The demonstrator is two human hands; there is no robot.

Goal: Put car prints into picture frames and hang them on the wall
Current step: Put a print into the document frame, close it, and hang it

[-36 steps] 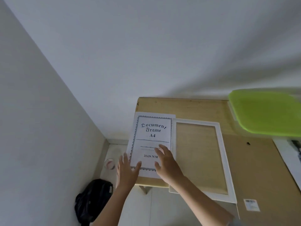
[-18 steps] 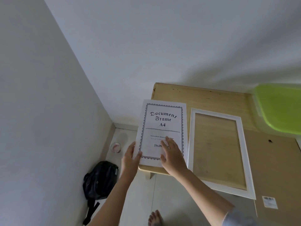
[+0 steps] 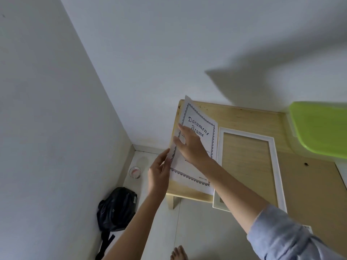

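Observation:
A white insert sheet (image 3: pixel 195 171) printed "Document Frame" lies on the left end of the wooden table (image 3: pixel 238 117), its left edge tilted up off the wood. My right hand (image 3: pixel 191 147) lies across the sheet with spread, straight fingers reaching its left edge. My left hand (image 3: pixel 159 175) is beside the table, its straight fingers touching the raised left edge from outside. An empty white picture frame (image 3: pixel 276 166) lies flat just right of the sheet. No car print is in view.
A brown backing board (image 3: pixel 309 188) lies right of the frame. A green plastic lid (image 3: pixel 319 128) sits at the table's far right. On the floor by the wall corner are a black bag (image 3: pixel 116 209) and a small round container (image 3: pixel 134 172). A bare foot (image 3: pixel 178 254) shows below.
My right hand slid up the sheet from its lower part to the middle of the left edge. The sheet's left edge has risen off the table. The left hand moved up alongside it.

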